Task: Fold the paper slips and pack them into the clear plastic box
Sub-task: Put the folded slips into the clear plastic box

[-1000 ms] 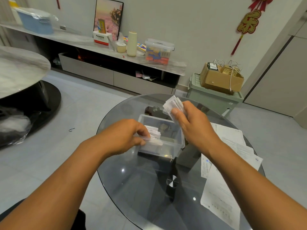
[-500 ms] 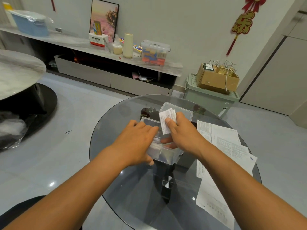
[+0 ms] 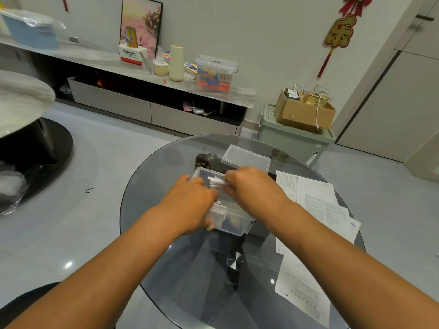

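My right hand (image 3: pixel 251 188) has come down, pinching folded slips (image 3: pixel 217 182) inside the clear box (image 3: pixel 235 222) — left hand (image 3: pixel 190 205) grips its side — packing nearly done.

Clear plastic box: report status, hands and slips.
Right hand pinching folded slips over clear plastic box. Left hand inside, on packed slips. Lid off, nothing blocking.

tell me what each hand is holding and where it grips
The right hand pinches a bundle of folded white paper slips by its right end, over the clear plastic box. The left hand's hold cannot be told.
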The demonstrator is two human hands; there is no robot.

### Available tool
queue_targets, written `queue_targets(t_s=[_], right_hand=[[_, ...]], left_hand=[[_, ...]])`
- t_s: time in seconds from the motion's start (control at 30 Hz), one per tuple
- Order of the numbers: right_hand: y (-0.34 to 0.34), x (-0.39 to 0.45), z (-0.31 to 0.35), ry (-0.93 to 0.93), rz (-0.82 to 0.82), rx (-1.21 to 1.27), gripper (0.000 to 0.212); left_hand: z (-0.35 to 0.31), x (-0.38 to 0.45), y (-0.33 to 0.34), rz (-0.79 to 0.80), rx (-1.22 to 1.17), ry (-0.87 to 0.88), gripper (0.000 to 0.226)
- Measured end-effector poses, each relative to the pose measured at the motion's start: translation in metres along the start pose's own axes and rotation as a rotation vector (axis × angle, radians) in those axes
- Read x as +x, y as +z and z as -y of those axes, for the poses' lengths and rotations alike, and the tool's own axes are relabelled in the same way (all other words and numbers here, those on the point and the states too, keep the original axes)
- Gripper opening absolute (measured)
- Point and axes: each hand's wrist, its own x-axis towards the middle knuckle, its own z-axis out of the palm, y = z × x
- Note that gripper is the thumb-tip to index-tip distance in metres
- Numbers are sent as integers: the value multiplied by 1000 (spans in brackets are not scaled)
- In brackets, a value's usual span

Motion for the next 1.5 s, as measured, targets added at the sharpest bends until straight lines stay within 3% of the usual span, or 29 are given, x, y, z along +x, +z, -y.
queue_targets(t_s=[0.27, 0.5, 0.6, 0.7, 0.77, 0.83, 0.9, 0.97, 1.1, 1.13, 1.2, 1.33, 1.5], right_hand=[[9, 28, 15, 22, 179, -51, 16], [8, 30, 12, 78, 280, 169, 18], [1, 31, 13, 165, 298, 148, 31], [-12, 29, 17, 276, 300, 110, 29], [-18, 26, 24, 244, 417, 77, 26], [-14, 26, 26, 227, 522, 143, 23], [-13, 30, 29, 310, 574, 408, 17], [-16, 33, 32, 369, 546, 572, 23], [-19, 29, 32, 356, 484, 372, 27], [-20, 30, 30, 349, 401, 339, 29], [-22, 28, 23, 397, 228, 507, 31], [-31, 9, -5, 447, -79, 710, 35], [-19, -31, -38, 548, 23, 660, 31]], left_hand=[[6, -5, 0, -70, -241, -1, 50], [8, -11, 7, -164, -258, 12, 57], [8, -8, 9, -139, -251, -13, 60], [9, -6, 11, -118, -197, -6, 68], [8, -4, 12, -117, -129, 17, 66], [7, -2, 12, -105, -110, 17, 61], [7, -1, 11, -89, -119, 5, 56], [9, 1, 12, -92, -115, 1, 51], [9, 0, 14, -146, -107, -14, 51], [9, -1, 14, -178, -98, -18, 55], [13, -3, 16, -255, -69, -30, 64], [27, 1, 22, -347, -63, -102, 61], [35, 15, 30, -446, -85, -200, 75]])
